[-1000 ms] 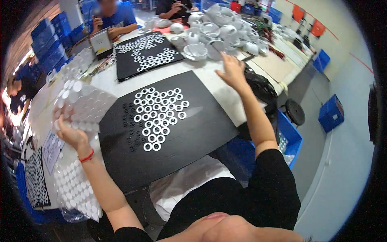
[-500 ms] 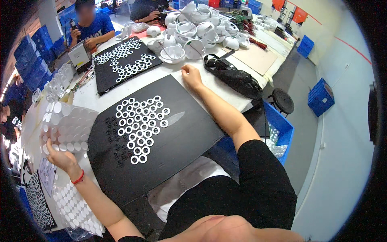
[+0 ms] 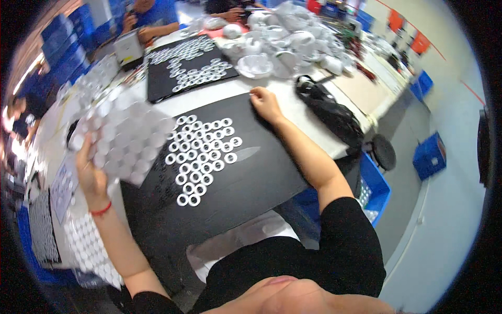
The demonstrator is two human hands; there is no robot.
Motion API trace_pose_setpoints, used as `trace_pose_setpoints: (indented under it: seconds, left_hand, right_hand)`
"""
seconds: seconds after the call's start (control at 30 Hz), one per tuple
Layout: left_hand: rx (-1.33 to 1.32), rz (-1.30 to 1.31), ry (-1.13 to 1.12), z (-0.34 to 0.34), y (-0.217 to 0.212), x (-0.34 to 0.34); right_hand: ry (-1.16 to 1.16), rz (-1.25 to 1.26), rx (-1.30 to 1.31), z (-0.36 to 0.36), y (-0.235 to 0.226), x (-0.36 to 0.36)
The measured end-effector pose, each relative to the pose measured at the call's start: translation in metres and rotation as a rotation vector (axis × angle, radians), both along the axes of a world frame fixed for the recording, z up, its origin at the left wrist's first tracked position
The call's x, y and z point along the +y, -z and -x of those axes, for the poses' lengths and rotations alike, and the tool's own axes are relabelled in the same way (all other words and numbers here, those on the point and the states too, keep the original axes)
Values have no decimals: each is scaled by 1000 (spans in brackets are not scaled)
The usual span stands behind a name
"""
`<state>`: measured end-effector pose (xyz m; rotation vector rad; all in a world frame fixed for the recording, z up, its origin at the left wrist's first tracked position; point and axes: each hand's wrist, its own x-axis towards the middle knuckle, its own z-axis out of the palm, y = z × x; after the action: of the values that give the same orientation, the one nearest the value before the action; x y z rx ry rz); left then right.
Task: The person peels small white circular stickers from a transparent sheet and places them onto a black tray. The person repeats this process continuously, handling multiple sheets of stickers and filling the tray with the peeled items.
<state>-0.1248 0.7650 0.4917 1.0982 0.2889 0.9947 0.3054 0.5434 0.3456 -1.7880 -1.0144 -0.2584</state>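
My left hand [image 3: 93, 175] grips a sheet of round white stickers [image 3: 130, 138] by its edge and holds it up over the left side of a black board [image 3: 251, 183]. The sheet is smeared by motion. White rings with dark centres [image 3: 201, 152] lie in a cluster on the board. At the board's far edge is my right hand [image 3: 267, 106], its fingers curled closed; whatever they hold, if anything, is hidden. A red cord circles my left wrist.
Another black board with white rings [image 3: 196, 78] lies farther back. White plastic shells [image 3: 285, 39] are heaped at the far side. A black mesh bag [image 3: 334, 112] lies right of my hand. More sticker sheets [image 3: 89, 243] lie at left. Two people sit across the table.
My left hand has raised the sticker sheet and brought it rightward, over the board's left edge. My right hand stays by the board's far edge. The whole view has shifted.
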Motion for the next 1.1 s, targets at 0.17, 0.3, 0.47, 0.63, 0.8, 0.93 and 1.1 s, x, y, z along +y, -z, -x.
trace_pose_setpoints:
  seconds: [0.17, 0.3, 0.47, 0.63, 0.8, 0.93, 1.1]
  left_hand:
    - [-83, -56, 160, -18, 12, -21]
    - [-155, -65, 133, -19, -1, -34]
    - [-227, 2, 258, -20, 6, -32]
    - [-227, 51, 281, -18, 7, -37]
    - [-174, 62, 207, -18, 9, -39]
    - [-231, 196, 263, -22, 15, -38]
    - [-252, 298, 347, -20, 21, -31]
  right_hand:
    - [67, 69, -132, 2, -11, -9]
    - [55, -14, -338, 16, -54, 6]
    - [-259, -161, -463, 99, -135, 56]
    - [-762, -159, -495, 205, -180, 86]
    - [-853, -166, -697, 252, -167, 116]
    - [-860, -161, -653, 250, -158, 121]
    - [-901, -202, -669, 244, -152, 127]
